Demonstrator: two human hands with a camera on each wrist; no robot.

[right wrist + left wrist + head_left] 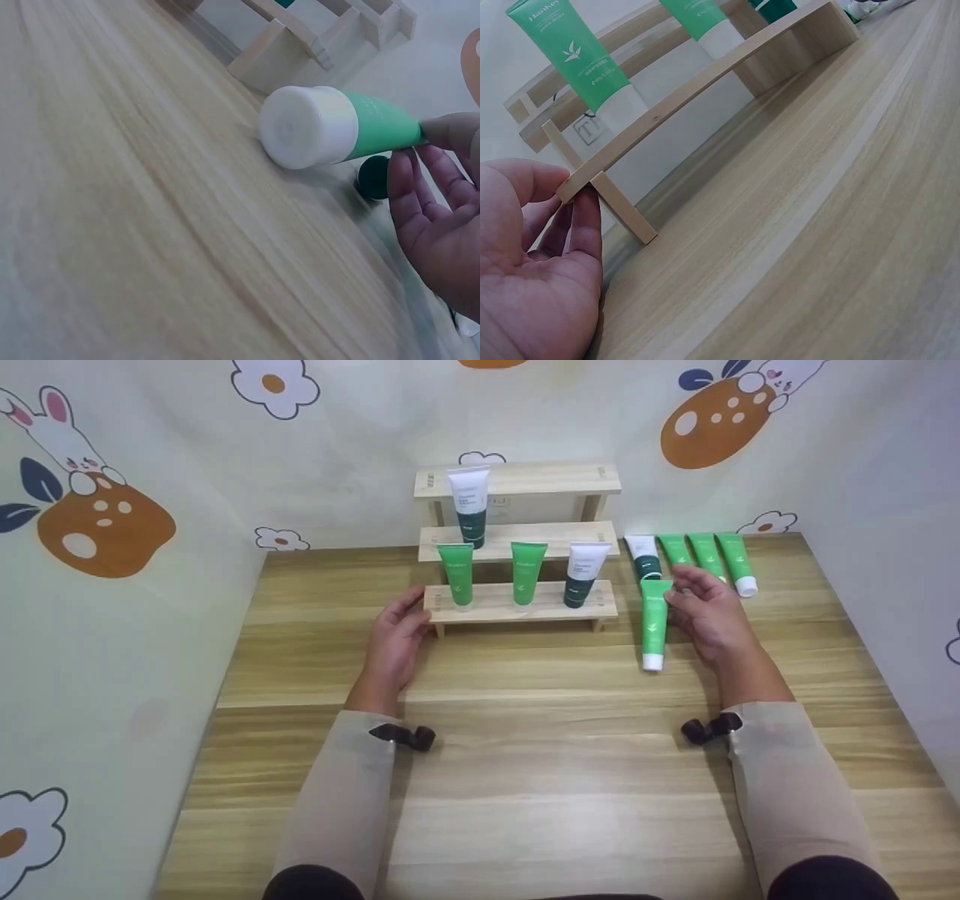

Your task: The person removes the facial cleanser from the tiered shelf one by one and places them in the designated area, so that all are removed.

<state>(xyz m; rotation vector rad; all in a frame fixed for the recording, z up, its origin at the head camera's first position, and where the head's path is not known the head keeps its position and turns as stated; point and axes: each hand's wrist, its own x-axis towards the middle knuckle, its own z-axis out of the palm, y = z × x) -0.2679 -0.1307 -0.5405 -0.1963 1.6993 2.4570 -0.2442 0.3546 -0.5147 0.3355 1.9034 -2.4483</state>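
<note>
Green tubes (pixel 529 571): 6, right hand (pixel 712 615) pinching 1 | white-and-green tubes (pixel 587 574): 3 | wooden tiers (pixel 491 613): 3, left hand (pixel 395 643) pinching lowest

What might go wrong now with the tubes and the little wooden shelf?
The left hand grips the end of the bottom wooden step; a bump might topple the three tubes standing on it. The right hand pinches one green tube near its flat end, so it might slip.
</note>
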